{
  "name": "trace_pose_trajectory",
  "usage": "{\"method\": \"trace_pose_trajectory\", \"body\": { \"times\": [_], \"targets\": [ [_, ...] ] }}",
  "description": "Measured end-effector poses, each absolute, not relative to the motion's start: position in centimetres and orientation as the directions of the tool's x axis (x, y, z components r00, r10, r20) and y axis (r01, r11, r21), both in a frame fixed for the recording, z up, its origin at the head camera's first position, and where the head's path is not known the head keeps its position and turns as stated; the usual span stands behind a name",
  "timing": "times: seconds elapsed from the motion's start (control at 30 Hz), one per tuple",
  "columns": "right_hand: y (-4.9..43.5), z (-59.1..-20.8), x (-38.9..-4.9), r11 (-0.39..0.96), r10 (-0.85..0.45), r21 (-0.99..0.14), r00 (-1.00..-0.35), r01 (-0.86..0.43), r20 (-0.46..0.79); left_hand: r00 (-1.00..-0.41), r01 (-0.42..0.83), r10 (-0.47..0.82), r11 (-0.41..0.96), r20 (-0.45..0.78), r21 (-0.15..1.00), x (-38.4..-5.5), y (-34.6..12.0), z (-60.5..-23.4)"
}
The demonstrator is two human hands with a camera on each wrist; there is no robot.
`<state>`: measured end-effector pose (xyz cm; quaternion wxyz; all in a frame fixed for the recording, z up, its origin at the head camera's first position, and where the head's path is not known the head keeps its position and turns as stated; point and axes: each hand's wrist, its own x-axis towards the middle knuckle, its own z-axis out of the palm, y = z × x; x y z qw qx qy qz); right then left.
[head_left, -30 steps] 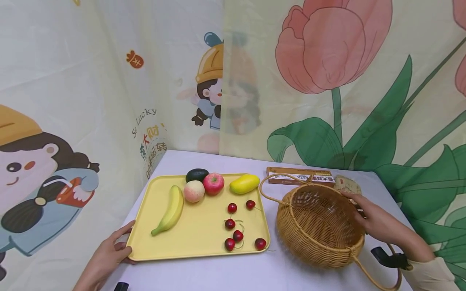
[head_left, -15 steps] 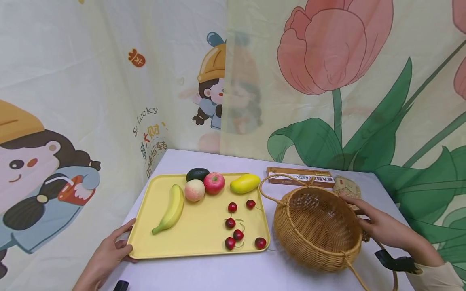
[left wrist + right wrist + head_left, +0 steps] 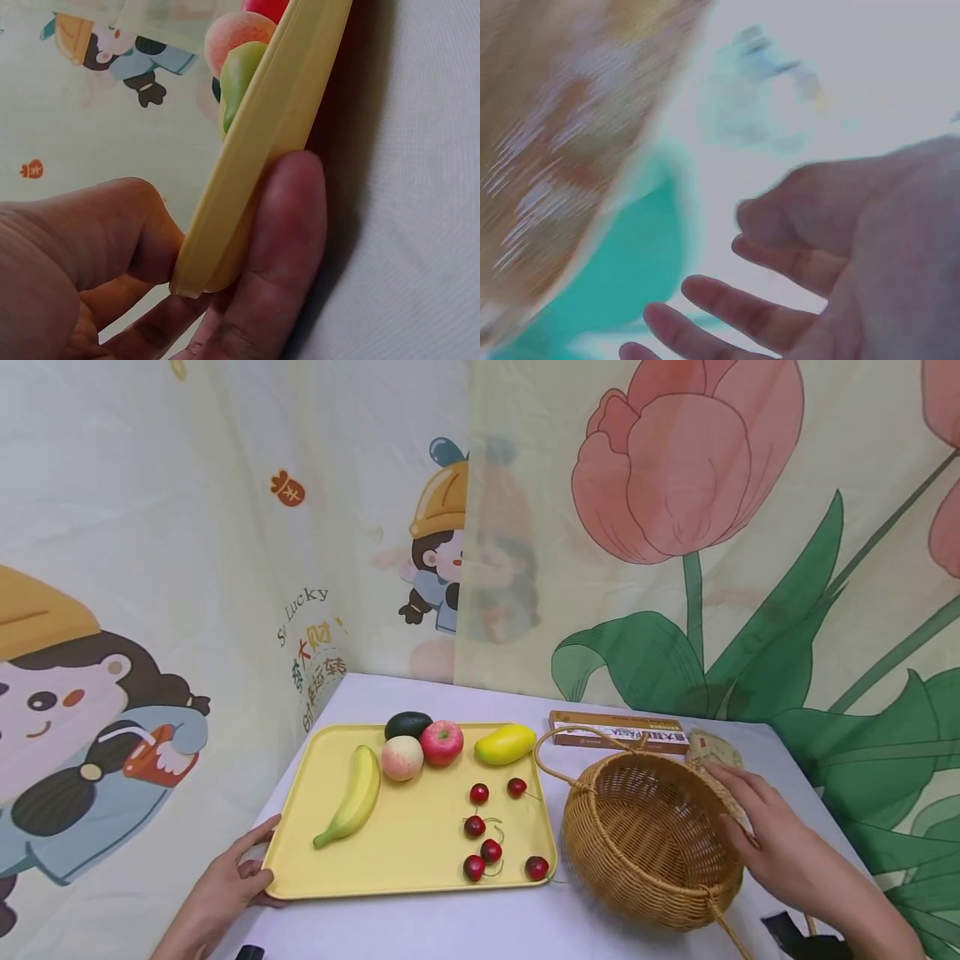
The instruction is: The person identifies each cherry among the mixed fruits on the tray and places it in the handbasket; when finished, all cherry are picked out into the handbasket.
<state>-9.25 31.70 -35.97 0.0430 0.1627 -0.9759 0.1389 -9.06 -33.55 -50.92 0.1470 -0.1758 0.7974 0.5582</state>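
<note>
At its near left corner, the yellow rectangular tray (image 3: 420, 872) is pinched between thumb and fingers of the left hand (image 3: 231, 881); to the tray's right, the round brown wicker basket (image 3: 609, 864) sits just beside the right hand (image 3: 783, 839), whose fingers extend loosely, released.

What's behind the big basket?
A long pasta box and a tan packet. Anything lower, behind the basket and right hand, is covered, so I can't tell.

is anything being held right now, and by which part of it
The left hand grips the yellow tray at its near left corner; the right hand holds nothing.
</note>
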Motion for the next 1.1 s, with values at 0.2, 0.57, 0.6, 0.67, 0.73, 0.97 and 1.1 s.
{"method": "trace_pose_trajectory", "body": {
  "times": [0.2,0.57,0.6,0.67,0.73,0.97,1.1],
  "targets": [
    [23.1,-34.1,-4.4,0.82,-0.508,-0.126,-0.813,-0.558,0.285,-0.891,-0.451,-0.116,0.329,-0.439,0.83,-9.1,-33.6,-51.2],
    [13.4,-40.0,-4.8,0.74,-0.653,-0.126,-0.751,-0.661,0.102,-0.882,-0.47,-0.159,0.337,-0.443,0.816,-9.2,-33.1,-51.1],
    [12.9,-40.9,-5.2,0.74,-0.657,-0.113,-0.749,-0.663,0.088,-0.882,-0.471,-0.162,0.337,-0.443,0.815,-9.2,-33.1,-51.1],
    [12.0,-42.7,-6.3,0.749,-0.655,-0.07,-0.752,-0.659,0.079,-0.883,-0.47,-0.169,0.337,-0.439,0.816,-9.1,-33.1,-51.1],
    [11.5,-44.4,-7.4,0.77,-0.635,-0.027,-0.769,-0.638,0.076,-0.887,-0.463,-0.173,0.335,-0.429,0.821,-9.2,-33.0,-51.1],
    [10.6,-47.7,-9.7,0.794,-0.606,0.083,-0.794,-0.602,0.048,-0.891,-0.453,-0.189,0.318,-0.412,0.833,-9.4,-32.6,-51.0],
    [10.1,-48.3,-10.5,0.78,-0.626,0.083,-0.777,-0.621,0.066,-0.888,-0.458,-0.209,0.308,-0.411,0.834,-9.3,-32.5,-51.1]
  ]
}}
